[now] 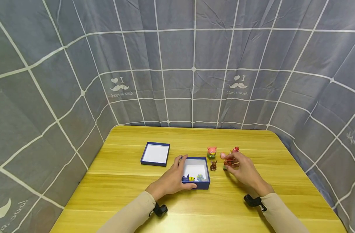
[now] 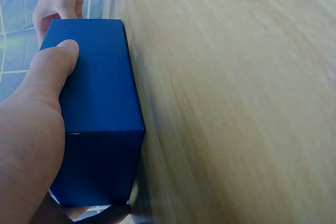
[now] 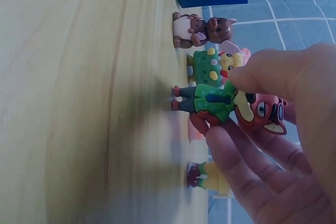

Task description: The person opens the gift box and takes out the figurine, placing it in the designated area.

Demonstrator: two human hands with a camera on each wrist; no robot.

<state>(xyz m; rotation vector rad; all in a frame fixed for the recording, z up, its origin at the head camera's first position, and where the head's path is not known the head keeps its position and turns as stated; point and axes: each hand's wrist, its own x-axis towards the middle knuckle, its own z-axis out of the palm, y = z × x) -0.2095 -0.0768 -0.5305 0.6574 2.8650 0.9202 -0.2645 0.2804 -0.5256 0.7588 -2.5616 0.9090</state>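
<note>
Steadying the blue box (image 1: 196,171) with the left hand (image 1: 171,179), the person keeps the thumb curled over its near wall and the fingers (image 1: 181,160) wrapped round the far-left corner. The right hand (image 1: 244,170) pinches a pig figurine in a green shirt (image 3: 226,103) between thumb and fingers, its feet at or just above the counter (image 1: 122,194).

The pinch sits high, on the head and shoulders, so the figurine could swing or slip; its neighbours, a brown figurine (image 3: 202,30) and a green-dressed one (image 3: 212,66) just beyond the fingertips, look close enough to be knocked over.

Only the right wrist view shows the held toy's clothing and face; the head view alone shows the two small toys (image 1: 192,178) inside the box, the separate lid (image 1: 155,154) past the left fingers, and a pink pig head (image 1: 211,151).
</note>
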